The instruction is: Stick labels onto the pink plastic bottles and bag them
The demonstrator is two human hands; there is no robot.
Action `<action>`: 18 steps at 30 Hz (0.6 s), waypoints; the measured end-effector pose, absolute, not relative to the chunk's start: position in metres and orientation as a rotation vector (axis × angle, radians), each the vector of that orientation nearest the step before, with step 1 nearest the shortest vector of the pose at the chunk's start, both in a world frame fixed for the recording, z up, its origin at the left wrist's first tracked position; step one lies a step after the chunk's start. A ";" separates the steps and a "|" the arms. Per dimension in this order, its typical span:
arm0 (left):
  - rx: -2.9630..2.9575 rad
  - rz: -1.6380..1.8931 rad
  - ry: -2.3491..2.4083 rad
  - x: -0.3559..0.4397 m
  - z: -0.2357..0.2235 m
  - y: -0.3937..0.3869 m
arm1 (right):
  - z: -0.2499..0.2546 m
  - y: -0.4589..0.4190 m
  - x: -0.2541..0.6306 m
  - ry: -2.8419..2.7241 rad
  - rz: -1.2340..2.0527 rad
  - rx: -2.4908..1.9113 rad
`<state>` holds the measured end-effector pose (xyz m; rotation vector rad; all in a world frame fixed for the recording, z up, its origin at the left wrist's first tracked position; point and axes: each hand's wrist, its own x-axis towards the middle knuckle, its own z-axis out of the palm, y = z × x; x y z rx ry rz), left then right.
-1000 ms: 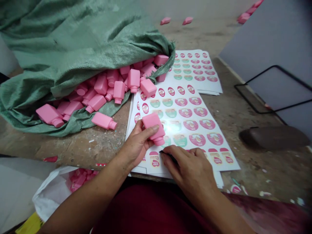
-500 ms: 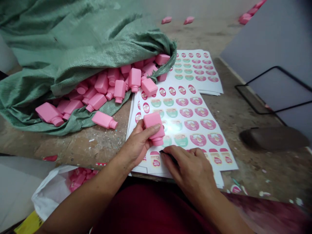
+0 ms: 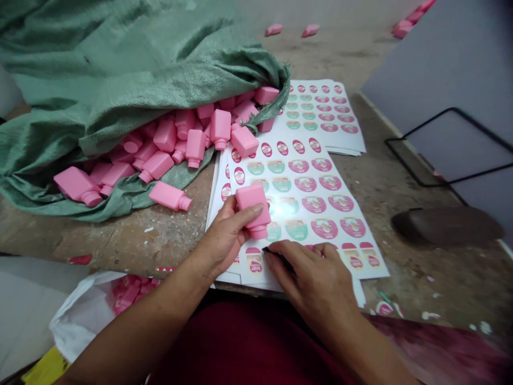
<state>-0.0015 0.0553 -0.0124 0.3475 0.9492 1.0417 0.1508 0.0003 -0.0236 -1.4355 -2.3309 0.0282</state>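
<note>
Pink bottle [image 3: 253,199], pinched by left hand [image 3: 229,232] (right hand [image 3: 315,272] pinching black tool [image 3: 285,261]), has open room before sack edge [image 3: 283,91].

Since a second ago, the pink bottle [image 3: 250,198] in the left hand [image 3: 227,235] has turned slightly, neck less slanted

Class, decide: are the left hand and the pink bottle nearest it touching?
Touching. The head view shows the left hand gripping the pink bottle, its thumb lying across it.
</note>
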 end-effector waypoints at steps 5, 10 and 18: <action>0.358 1.041 0.950 -0.001 -0.012 0.056 | -0.024 0.001 0.149 -2.340 -0.008 -1.422; 0.362 1.042 0.947 -0.001 -0.011 0.054 | -0.029 0.002 0.150 -2.302 0.064 -1.409; 0.313 1.035 0.941 -0.003 -0.011 0.057 | -0.032 0.004 0.160 -2.258 0.271 -1.404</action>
